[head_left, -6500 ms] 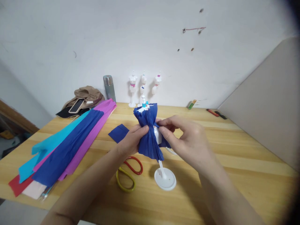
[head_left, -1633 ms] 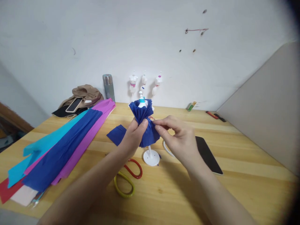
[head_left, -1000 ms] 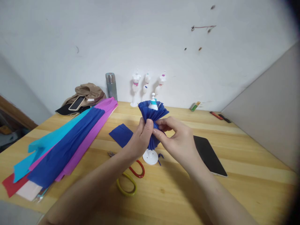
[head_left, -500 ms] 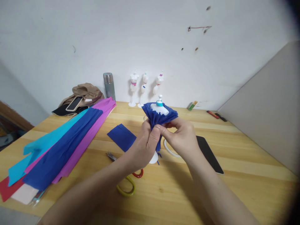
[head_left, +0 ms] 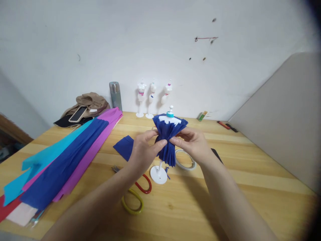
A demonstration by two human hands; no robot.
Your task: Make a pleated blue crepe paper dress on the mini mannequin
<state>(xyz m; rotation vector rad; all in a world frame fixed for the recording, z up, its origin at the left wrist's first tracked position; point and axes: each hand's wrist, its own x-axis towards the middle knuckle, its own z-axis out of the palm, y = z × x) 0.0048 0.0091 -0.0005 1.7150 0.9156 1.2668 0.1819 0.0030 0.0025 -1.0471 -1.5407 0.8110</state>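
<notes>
Several long colored sheets (turquoise, navy, purple and more) are fanned out on the far left of the wooden table. Behind them there's a brown cloth heap with a phone resting against it, then a gray bottle. Next over, a flat blue piece lies just beyond the scissors, red and yellow handles, partly hidden by the forearm.

Left hand is clamped on the waist of a blue pleated wrap, which sits around a mini mannequin, mid-table, flaring above and below the pinch. Can't tell if its round white base touches the tabletop. Three more mannequins stand back by the wall.

Right hand pinches the same waist, thumbs nearly meeting. Past it: a white ring, a green-and-yellow tube, a dark flat thing mostly blocked by the arm, and red and black bits near the panel.
</notes>
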